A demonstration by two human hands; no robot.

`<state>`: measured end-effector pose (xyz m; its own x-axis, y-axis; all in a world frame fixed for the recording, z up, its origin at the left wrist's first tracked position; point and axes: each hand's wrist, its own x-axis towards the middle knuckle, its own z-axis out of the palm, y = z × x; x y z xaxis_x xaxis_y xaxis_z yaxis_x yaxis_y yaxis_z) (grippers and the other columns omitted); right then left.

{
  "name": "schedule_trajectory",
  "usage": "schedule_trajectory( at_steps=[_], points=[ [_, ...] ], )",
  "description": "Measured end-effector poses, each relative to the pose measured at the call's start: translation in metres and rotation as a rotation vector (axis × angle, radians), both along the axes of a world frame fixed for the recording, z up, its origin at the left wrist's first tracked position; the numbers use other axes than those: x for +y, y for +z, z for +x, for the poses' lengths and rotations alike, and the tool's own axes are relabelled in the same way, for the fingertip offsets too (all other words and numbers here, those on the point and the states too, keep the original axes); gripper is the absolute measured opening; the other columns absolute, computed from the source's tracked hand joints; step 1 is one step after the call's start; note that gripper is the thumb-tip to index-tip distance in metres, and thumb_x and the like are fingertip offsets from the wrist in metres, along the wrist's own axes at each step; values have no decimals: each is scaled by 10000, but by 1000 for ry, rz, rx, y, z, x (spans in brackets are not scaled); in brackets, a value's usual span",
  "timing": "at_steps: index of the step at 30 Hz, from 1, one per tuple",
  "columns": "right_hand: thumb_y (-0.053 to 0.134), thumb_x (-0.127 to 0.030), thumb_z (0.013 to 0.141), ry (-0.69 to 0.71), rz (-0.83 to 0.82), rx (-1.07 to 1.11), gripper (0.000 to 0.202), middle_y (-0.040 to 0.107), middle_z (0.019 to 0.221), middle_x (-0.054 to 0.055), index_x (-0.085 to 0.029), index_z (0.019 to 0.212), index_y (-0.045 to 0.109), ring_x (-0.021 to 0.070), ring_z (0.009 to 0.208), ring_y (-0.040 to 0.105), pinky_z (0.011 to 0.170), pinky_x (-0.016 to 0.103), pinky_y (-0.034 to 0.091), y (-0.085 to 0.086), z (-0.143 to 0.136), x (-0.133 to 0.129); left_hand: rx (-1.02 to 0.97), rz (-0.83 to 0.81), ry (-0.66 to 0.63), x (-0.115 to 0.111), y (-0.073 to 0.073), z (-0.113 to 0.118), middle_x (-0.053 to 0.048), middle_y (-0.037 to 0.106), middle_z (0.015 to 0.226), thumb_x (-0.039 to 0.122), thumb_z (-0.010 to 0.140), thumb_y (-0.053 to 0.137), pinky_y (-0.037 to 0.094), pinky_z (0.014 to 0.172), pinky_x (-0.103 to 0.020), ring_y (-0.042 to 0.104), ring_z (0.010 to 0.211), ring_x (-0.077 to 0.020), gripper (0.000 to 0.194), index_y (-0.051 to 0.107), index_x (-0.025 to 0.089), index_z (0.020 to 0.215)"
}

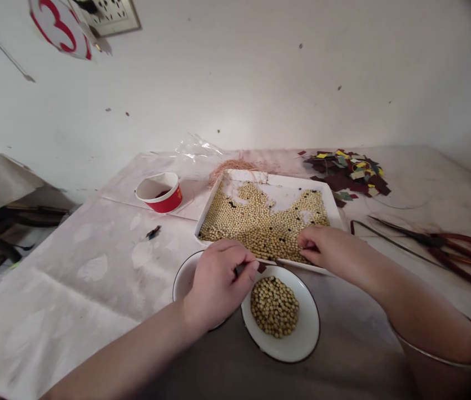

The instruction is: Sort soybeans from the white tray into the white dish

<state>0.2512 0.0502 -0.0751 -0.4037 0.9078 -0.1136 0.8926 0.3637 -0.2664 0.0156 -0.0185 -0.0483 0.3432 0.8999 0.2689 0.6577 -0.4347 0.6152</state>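
Note:
A shallow white tray [335, 214] holds a spread of small yellowish beads [256, 222] with a few dark ones among them. Over the tray's near right part, my right hand [318, 244] has its fingers pinched together at the beads; whatever is between them is too small to make out. My left hand [222, 280] is closed above the left white bowl [183, 278], thumb against curled fingers. Something dark shows by its fingertips, but I cannot tell what it is. Beside it, a white dark-rimmed bowl [308, 328] contains a pile of larger yellowish beads [274, 308].
A red and white paper cup [168, 200] stands left of the tray. Behind lie clear plastic [197, 149] and reddish thread [235, 166]. Coloured scraps [352, 172] are heaped at back right. Red-handled scissors [444, 241] lie right; a small dark clip-like object [153, 233] lies left.

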Motion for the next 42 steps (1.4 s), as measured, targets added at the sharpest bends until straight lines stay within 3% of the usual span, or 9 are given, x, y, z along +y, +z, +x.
schedule_trajectory(
  at_steps=[9,16,19,24,30,35,42],
  points=[
    [479,-106,702,45,-18,30,129,589,619,9,-186,616,533,129,564,498,505,236,287,1,-8,0,13,13,-8,-1,-1,1,9,536,662,197,841,483,363,662,-262,479,682,-123,169,517,167,679],
    [532,-207,791,10,98,227,98,602,681,-9,-203,703,572,132,614,526,548,240,346,37,-26,-24,-10,7,5,-1,-1,1,7,545,667,195,833,496,366,651,-258,486,680,-123,163,540,169,678],
    [543,-190,806,119,150,376,96,592,714,-18,-210,715,567,128,670,536,592,240,369,46,-42,-43,-25,-3,6,0,-2,1,3,554,672,200,838,493,372,651,-258,492,682,-125,163,561,169,693],
    [511,-188,851,295,291,376,132,559,759,10,-189,726,554,153,720,518,633,283,371,33,-61,-58,-38,9,4,1,-3,0,0,546,647,198,837,497,370,637,-254,491,677,-126,196,535,158,649],
    [477,-209,881,303,433,294,173,552,742,23,-186,727,553,168,708,511,624,303,358,23,-61,-55,-33,-1,4,0,-2,-1,3,547,654,195,843,486,366,620,-250,488,678,-126,194,538,166,658],
    [457,-208,887,329,432,254,214,546,714,28,-179,693,543,170,688,508,608,305,351,25,-61,-57,-26,4,-1,1,-2,-1,-2,551,659,192,838,485,379,622,-258,493,682,-132,189,544,167,660],
    [497,-186,862,250,304,313,105,567,786,20,-189,773,552,169,745,527,659,298,379,22,-61,-52,-9,1,16,0,-2,0,2,541,652,196,839,492,373,615,-245,490,669,-125,190,533,165,656]
  ],
)
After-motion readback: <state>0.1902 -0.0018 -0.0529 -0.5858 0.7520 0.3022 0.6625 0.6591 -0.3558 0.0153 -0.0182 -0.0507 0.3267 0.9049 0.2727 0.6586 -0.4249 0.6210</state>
